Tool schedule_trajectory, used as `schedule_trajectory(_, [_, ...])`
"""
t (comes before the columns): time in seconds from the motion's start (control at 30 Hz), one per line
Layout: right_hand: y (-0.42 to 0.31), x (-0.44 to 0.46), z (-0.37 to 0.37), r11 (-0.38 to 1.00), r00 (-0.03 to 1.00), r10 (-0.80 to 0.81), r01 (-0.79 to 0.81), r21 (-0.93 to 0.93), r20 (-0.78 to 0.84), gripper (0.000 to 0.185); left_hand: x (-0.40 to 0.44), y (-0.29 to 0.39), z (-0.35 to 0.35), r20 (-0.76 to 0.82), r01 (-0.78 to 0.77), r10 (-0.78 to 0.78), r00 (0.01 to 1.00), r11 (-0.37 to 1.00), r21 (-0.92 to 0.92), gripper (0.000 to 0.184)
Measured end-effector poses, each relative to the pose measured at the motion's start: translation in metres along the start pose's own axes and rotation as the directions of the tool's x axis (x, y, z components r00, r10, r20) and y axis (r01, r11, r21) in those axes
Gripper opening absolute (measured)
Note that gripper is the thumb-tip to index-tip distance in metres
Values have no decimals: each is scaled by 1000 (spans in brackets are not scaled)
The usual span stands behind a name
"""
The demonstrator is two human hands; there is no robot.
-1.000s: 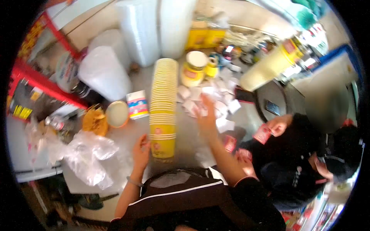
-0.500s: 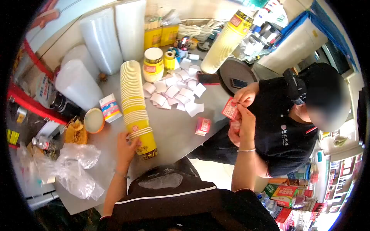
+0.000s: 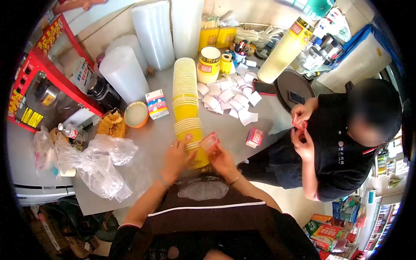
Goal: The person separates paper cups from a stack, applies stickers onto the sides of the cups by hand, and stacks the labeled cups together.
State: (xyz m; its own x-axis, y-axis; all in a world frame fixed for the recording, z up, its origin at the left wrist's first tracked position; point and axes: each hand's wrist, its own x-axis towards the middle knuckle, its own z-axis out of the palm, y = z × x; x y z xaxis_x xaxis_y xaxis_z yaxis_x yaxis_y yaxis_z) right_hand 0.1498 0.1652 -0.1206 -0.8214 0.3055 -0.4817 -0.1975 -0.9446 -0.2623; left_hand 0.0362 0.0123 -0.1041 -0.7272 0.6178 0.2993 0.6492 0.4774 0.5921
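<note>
A long stack of yellow and cream paper cups (image 3: pixel 186 102) lies on its side, its near end close to my body. My left hand (image 3: pixel 177 159) is against the near cups from the left, fingers curled at their rims. In my right hand (image 3: pixel 224 164), a red-and-white printed label (image 3: pixel 209 142) is pinched between thumb and fingers, just right of the cups. A small pile of similar red labels (image 3: pixel 255 137) sits on the table to the right. At the right, a co-worker's hands (image 3: pixel 303 143) hold another red label (image 3: pixel 299 123).
White paper pieces (image 3: pixel 229 97) lie scattered beyond the cups, beside a phone (image 3: pixel 264 88). A second cup stack (image 3: pixel 286 52) leans at the back right. To the left are a small box (image 3: pixel 157 104), a bowl (image 3: pixel 136 115) and plastic bags (image 3: pixel 102 164) on the metal table (image 3: pixel 147 173).
My right hand has come back from the co-worker's hands to the cups, with a red label in it. My left hand stays at the cups. The view has shifted left.
</note>
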Motion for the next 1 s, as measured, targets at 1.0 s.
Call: schedule_trajectory(1.0, [-39, 49, -24, 975, 970, -220, 220, 12, 104, 14, 58, -20, 48, -99, 174, -262, 960, 834, -523, 21])
